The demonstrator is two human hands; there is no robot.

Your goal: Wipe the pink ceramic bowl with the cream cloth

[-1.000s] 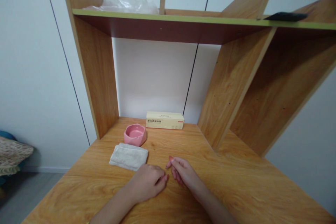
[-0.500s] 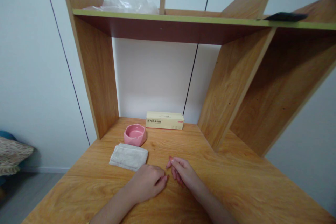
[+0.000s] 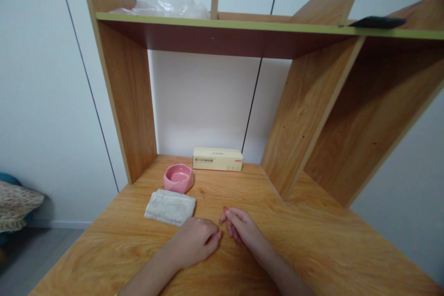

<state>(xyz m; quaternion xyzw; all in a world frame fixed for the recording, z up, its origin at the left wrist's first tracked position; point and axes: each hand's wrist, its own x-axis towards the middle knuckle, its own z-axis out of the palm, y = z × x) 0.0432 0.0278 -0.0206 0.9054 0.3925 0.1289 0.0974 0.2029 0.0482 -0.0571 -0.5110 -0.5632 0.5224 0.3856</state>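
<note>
My left hand rests on the wooden desk with its fingers curled in and the thumb against them; nothing shows in it. Just right of it, a small gap away, my right hand lies on its side with loosely closed fingers, thumb on top, also holding nothing I can see. A folded grey cloth lies just beyond my left hand, close to its knuckles. Behind the cloth sits a pink faceted ashtray. Farther back, a long cream box with Chinese print stands by the wall.
Wooden side panels rise from the desk on both sides. Overhead runs a shelf with a green edge, bearing a clear plastic bag and a dark flat object. Patterned fabric shows at far left.
</note>
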